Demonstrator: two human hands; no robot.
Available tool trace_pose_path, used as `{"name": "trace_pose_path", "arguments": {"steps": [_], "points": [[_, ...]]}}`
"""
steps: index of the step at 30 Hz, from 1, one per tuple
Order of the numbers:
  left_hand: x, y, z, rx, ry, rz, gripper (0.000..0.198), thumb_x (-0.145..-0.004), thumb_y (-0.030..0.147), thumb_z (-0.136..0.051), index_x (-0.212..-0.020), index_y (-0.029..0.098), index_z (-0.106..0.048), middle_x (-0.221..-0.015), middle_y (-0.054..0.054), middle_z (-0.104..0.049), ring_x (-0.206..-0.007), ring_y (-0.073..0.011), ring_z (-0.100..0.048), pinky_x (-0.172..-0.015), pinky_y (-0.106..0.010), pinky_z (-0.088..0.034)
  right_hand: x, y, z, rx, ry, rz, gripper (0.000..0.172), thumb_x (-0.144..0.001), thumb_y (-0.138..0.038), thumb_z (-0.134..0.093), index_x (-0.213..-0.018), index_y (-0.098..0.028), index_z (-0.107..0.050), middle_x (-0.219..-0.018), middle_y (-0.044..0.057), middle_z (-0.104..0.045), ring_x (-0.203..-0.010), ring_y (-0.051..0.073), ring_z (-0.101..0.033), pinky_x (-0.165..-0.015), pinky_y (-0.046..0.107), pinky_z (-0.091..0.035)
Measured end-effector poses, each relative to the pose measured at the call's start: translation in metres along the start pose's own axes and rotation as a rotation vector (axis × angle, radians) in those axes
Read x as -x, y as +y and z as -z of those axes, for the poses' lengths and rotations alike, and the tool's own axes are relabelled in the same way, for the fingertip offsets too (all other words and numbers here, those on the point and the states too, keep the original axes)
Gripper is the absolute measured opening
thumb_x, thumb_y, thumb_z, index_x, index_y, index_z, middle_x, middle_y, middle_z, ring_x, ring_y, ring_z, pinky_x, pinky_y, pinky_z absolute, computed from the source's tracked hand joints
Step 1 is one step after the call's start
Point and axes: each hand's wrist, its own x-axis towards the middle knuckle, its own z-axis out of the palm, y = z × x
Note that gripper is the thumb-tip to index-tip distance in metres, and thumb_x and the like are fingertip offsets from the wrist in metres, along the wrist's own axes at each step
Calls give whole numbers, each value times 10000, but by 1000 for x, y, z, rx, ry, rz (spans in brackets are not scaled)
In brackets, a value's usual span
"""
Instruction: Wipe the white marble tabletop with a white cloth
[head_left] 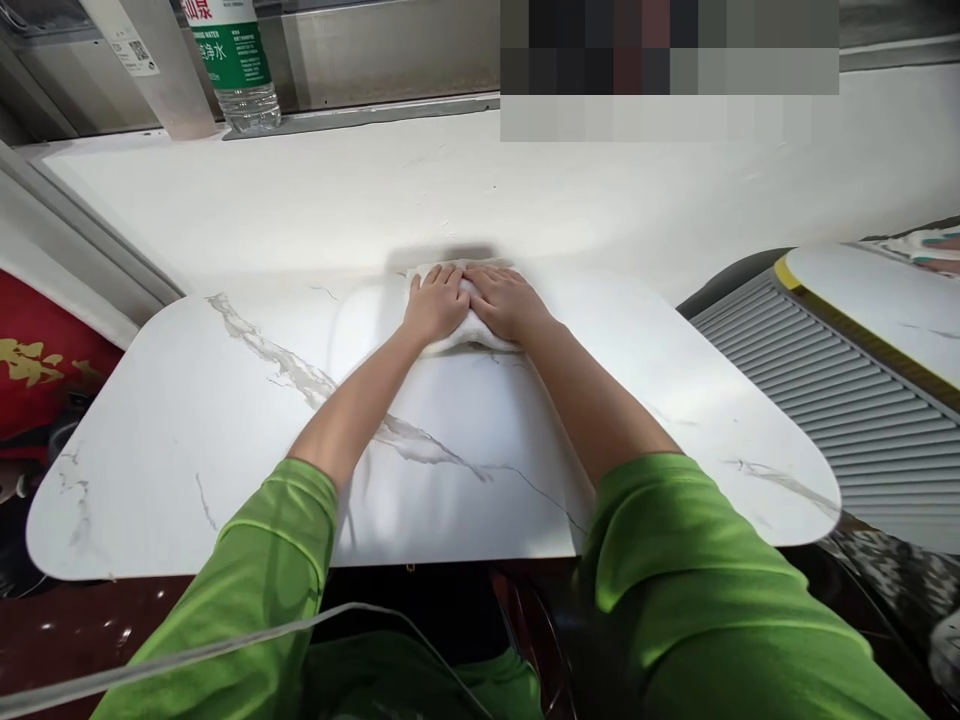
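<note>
A folded white cloth (474, 330) lies on the white marble-patterned table (465, 520), close to its far edge by the wall. My left hand (437, 305) rests flat on the left part of the cloth with its fingers stretched forward. Beside it, my right hand (510, 303) presses flat on the right part, fingers extended and angled toward the left. The fingertips of both hands come close together over the middle of the cloth. Much of the cloth is covered by the hands.
On the ledge at the back left stand a water bottle (244, 75) with a green label and a translucent cup (161, 70). A ribbed grey counter (832, 400) is at the right. A pale cable (247, 635) crosses in front of my left sleeve.
</note>
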Motion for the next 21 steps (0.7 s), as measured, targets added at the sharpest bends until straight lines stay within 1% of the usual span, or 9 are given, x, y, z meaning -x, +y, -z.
{"name": "trace_pose_path", "arguments": {"steps": [3,5,7,9,15,19,21], "points": [[3,2,1,-16,-14,4,561,-977,206,-232,-1522,108,-321,-1600,-41,-305,-1490,-217,-231,-1226,-467,-152,3,-1,0,34,-2,-2,559,-955,-322,-266,-1443,-127,-454,-1507,109,-463,-1402,266,-401,-1158,470,-279],[8,4,2,-27,-24,6,560,-981,208,-224,-1526,117,-314,-1605,-35,-295,-1492,-213,-224,-1227,-466,-152,9,-5,1,63,-12,-14,564,-964,-319,-245,-1450,-116,-445,-1512,109,-455,-1410,256,-391,-1164,460,-276],[19,9,3,-33,-29,1,558,-983,212,-223,-1526,120,-315,-1605,-38,-294,-1492,-216,-227,-1225,-473,-156,19,-10,4,78,-18,-25,568,-970,-325,-236,-1450,-107,-446,-1515,110,-451,-1413,251,-389,-1167,453,-278],[34,16,5,-38,-33,-4,558,-987,217,-224,-1527,109,-312,-1606,-51,-291,-1492,-229,-225,-1224,-486,-156,34,-15,8,81,-19,-20,569,-970,-326,-239,-1450,-99,-446,-1516,111,-449,-1414,252,-388,-1169,454,-280],[99,52,8,-51,-85,3,572,-1000,265,-217,-1546,101,-260,-1623,-70,-239,-1507,-246,-178,-1226,-499,-131,103,-31,24,76,-10,76,583,-963,-315,-248,-1456,-64,-433,-1519,135,-437,-1416,258,-391,-1179,454,-282],[139,83,4,-57,-86,-36,582,-998,281,-222,-1545,86,-256,-1623,-95,-233,-1509,-273,-165,-1221,-525,-129,154,-33,36,93,-7,126,589,-959,-324,-259,-1440,-41,-446,-1496,170,-457,-1405,283,-408,-1159,488,-319],[156,100,0,-56,-90,-58,586,-997,295,-229,-1542,82,-262,-1621,-104,-235,-1507,-285,-169,-1218,-536,-136,180,-31,43,102,5,148,583,-960,-333,-270,-1438,-51,-449,-1493,175,-459,-1401,292,-413,-1146,505,-337]]}}
